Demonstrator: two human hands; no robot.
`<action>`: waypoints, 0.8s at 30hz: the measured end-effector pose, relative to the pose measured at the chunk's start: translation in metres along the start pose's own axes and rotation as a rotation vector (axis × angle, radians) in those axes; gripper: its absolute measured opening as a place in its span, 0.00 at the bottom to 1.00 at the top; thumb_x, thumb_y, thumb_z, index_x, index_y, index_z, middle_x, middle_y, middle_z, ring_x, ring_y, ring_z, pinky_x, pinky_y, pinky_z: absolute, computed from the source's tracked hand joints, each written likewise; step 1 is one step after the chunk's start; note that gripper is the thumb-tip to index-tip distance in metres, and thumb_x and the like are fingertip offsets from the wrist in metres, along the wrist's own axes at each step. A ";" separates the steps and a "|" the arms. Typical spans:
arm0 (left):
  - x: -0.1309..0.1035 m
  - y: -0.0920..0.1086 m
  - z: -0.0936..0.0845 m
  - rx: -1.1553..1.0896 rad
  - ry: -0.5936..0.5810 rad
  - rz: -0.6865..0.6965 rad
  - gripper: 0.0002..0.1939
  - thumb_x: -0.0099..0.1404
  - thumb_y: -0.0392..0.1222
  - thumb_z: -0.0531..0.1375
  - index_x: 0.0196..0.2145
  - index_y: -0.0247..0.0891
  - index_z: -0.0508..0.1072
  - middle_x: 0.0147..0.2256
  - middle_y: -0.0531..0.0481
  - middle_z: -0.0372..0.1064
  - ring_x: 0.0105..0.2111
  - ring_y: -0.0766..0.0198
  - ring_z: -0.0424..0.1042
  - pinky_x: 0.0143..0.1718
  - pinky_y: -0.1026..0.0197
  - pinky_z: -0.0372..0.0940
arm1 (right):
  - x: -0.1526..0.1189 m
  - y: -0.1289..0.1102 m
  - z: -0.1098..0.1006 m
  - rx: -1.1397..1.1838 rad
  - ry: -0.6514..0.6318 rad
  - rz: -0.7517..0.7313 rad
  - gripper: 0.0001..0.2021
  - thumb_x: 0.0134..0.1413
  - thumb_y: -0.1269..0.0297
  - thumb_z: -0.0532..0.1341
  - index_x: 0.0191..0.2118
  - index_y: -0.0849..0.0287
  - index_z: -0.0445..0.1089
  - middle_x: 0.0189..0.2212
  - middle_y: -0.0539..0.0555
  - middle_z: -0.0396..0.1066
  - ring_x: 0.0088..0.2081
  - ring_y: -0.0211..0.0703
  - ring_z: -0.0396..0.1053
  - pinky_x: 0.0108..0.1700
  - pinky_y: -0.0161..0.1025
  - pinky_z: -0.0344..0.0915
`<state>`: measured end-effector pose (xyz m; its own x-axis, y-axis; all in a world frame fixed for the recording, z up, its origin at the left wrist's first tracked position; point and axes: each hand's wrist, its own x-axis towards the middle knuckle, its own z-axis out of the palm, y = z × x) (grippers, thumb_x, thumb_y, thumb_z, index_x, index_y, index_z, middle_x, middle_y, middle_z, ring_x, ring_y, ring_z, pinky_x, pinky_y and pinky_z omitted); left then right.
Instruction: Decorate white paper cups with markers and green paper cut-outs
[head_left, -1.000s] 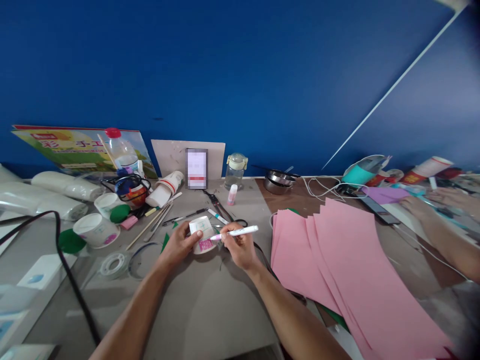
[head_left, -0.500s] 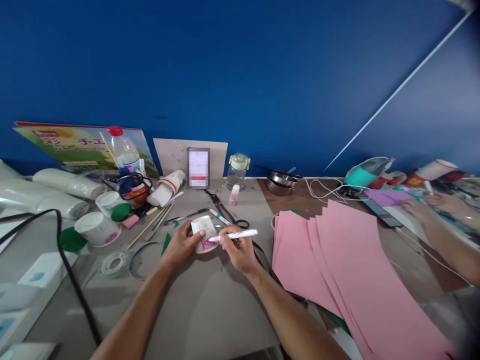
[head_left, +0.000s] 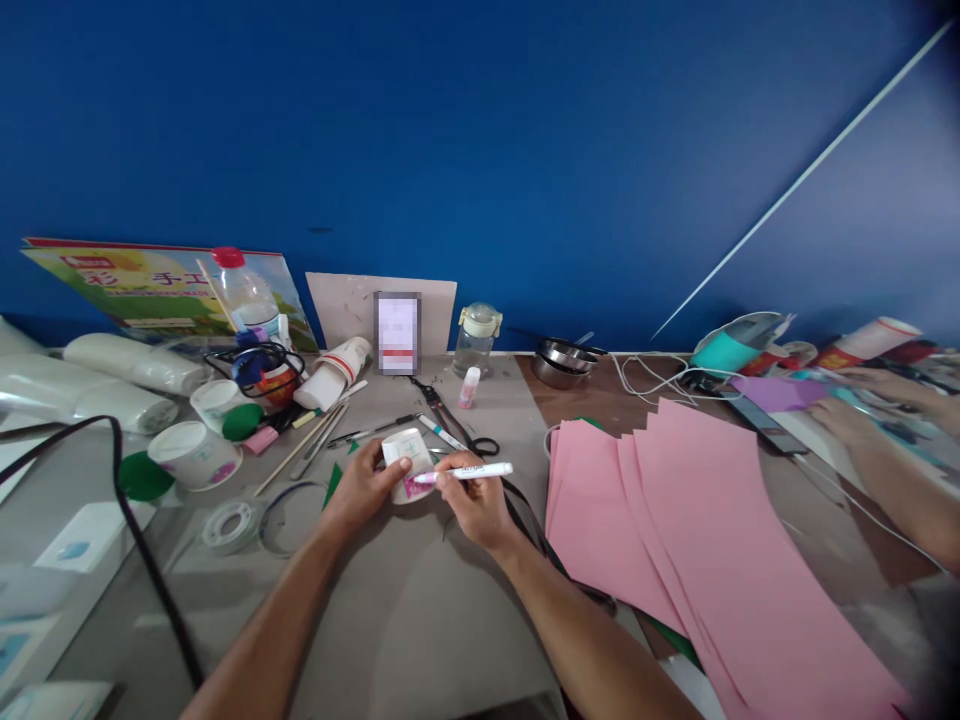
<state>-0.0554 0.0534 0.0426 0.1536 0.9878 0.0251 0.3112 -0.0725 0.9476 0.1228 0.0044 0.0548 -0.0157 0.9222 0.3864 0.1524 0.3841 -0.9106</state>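
Holding a paper cup (head_left: 403, 447), the left hand (head_left: 358, 497) has its thumb pressed on the cup's side. Fingers of the right hand (head_left: 475, 508) pinch a white marker (head_left: 484, 470), its tip at the cup's pink patch (head_left: 412, 488), just left of those fingers. Beyond them, a glue stick (head_left: 469, 389) stands on the tabletop (head_left: 435, 630); pink paper (head_left: 697, 530) lies to their right.
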 end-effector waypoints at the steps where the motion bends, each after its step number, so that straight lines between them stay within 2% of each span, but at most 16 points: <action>1: 0.000 0.001 0.000 0.011 0.006 -0.002 0.22 0.54 0.58 0.61 0.34 0.33 0.72 0.31 0.45 0.72 0.32 0.56 0.69 0.32 0.58 0.63 | 0.000 -0.001 0.000 -0.007 -0.001 -0.006 0.08 0.58 0.62 0.57 0.30 0.58 0.70 0.24 0.50 0.66 0.28 0.39 0.64 0.29 0.35 0.60; 13: 0.000 0.000 0.001 0.068 0.036 0.021 0.20 0.55 0.56 0.61 0.31 0.34 0.72 0.27 0.49 0.70 0.28 0.59 0.67 0.29 0.60 0.61 | -0.001 -0.003 0.001 -0.037 -0.013 -0.045 0.08 0.58 0.62 0.57 0.30 0.58 0.70 0.25 0.51 0.68 0.29 0.40 0.65 0.32 0.37 0.62; 18: 0.001 -0.003 0.000 0.032 0.016 0.012 0.20 0.55 0.56 0.61 0.32 0.34 0.71 0.29 0.48 0.70 0.29 0.58 0.67 0.30 0.59 0.61 | 0.002 0.005 -0.003 0.025 0.033 0.036 0.09 0.57 0.61 0.57 0.30 0.58 0.69 0.21 0.49 0.64 0.26 0.38 0.62 0.27 0.34 0.59; 24: -0.001 0.004 -0.001 -0.080 0.003 -0.079 0.23 0.53 0.58 0.61 0.34 0.33 0.71 0.29 0.47 0.71 0.28 0.59 0.67 0.26 0.61 0.60 | 0.006 0.007 -0.007 0.105 0.046 0.094 0.08 0.55 0.62 0.57 0.30 0.59 0.68 0.19 0.47 0.62 0.21 0.34 0.58 0.24 0.33 0.54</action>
<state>-0.0551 0.0521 0.0465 0.1292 0.9904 -0.0496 0.2458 0.0164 0.9692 0.1305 0.0121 0.0512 0.0397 0.9522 0.3030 0.0464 0.3012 -0.9524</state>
